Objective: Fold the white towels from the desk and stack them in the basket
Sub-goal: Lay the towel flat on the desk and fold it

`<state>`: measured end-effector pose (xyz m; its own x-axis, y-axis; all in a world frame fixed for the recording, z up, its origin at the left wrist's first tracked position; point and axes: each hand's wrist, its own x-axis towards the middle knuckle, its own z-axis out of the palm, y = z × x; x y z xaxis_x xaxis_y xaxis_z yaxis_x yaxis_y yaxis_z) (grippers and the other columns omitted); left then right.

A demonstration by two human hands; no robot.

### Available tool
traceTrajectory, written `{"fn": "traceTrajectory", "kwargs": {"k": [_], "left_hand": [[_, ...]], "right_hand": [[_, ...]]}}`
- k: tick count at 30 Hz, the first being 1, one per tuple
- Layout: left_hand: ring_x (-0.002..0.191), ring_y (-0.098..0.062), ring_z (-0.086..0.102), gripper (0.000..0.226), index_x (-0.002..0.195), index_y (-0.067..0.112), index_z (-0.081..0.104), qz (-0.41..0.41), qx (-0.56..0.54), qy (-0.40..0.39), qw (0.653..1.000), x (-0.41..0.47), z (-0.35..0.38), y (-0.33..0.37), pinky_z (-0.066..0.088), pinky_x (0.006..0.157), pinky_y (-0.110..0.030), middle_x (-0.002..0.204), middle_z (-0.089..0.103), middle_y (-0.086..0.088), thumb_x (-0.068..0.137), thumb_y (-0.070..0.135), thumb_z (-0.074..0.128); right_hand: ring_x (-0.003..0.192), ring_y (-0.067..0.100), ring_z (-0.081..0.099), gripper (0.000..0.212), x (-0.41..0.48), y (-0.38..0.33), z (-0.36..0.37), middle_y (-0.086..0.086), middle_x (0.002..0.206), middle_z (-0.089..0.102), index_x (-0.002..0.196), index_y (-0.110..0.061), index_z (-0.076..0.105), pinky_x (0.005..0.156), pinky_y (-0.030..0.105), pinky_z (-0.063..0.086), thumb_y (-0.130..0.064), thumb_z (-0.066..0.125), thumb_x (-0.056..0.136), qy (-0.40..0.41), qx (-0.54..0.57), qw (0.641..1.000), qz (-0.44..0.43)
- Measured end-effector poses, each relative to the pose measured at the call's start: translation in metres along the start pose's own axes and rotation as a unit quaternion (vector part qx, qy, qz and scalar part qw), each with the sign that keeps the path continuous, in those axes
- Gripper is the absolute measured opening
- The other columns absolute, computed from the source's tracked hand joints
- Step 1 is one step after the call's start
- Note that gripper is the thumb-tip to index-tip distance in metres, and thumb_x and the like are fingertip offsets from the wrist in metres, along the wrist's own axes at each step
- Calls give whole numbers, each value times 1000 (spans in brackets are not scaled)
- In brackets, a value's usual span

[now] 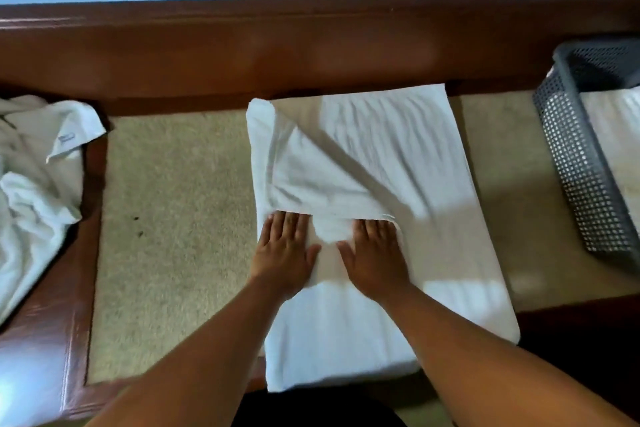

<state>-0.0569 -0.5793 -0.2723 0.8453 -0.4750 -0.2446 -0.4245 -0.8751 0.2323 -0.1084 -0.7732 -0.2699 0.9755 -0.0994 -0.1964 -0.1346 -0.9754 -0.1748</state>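
Note:
A white towel [398,156] lies spread on the desk's beige inlay [173,218], reaching from the back rail to the front edge. Its far left part is folded over toward me, and the fold's edge runs just beyond my fingertips. My left hand [284,250] and my right hand [375,253] lie flat side by side on the towel's middle, fingers straight, pressing it down. A grey perforated basket [575,163] stands at the right edge with a white folded towel [616,135] inside it.
A crumpled heap of white towels [34,184] lies at the desk's left end. The desk has a dark brown wooden frame [311,55] with a raised back rail against a blue wall. Bare inlay shows between the heap and the spread towel.

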Motion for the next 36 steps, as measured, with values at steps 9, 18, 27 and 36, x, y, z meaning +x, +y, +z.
{"fn": "traceTrajectory", "kwargs": {"k": [9,18,27,36], "left_hand": [[155,-33,-1,75,161,9,6,-29,-18,71,997,185,-48,-66,3,125,-46,167,0,-18,100,49,24],[155,-31,-5,77,160,6,4,-30,-8,53,998,198,-54,-74,1,126,-44,167,-4,-18,101,52,23],[154,-26,-17,86,160,10,-7,-59,6,-24,998,40,-13,-48,-3,124,-43,167,-17,-12,96,65,14],[152,-30,-18,92,156,13,-13,-84,-56,-80,992,-111,22,75,-22,116,-32,162,-26,-9,86,69,8]], "right_hand": [[154,30,13,71,185,22,-22,13,166,16,158,-10,20,122,46,12,-49,31,100,69,2,998,11],[155,27,-4,79,233,21,-35,9,168,-5,160,-14,3,123,49,6,-57,28,99,-4,18,998,59],[154,24,-15,84,76,16,-20,4,166,-19,160,-19,-6,123,46,-1,-62,17,91,-75,93,989,82],[147,16,-32,76,-98,115,-24,-9,154,-44,157,-33,-17,122,51,-4,-54,32,103,-211,88,970,87]]}}
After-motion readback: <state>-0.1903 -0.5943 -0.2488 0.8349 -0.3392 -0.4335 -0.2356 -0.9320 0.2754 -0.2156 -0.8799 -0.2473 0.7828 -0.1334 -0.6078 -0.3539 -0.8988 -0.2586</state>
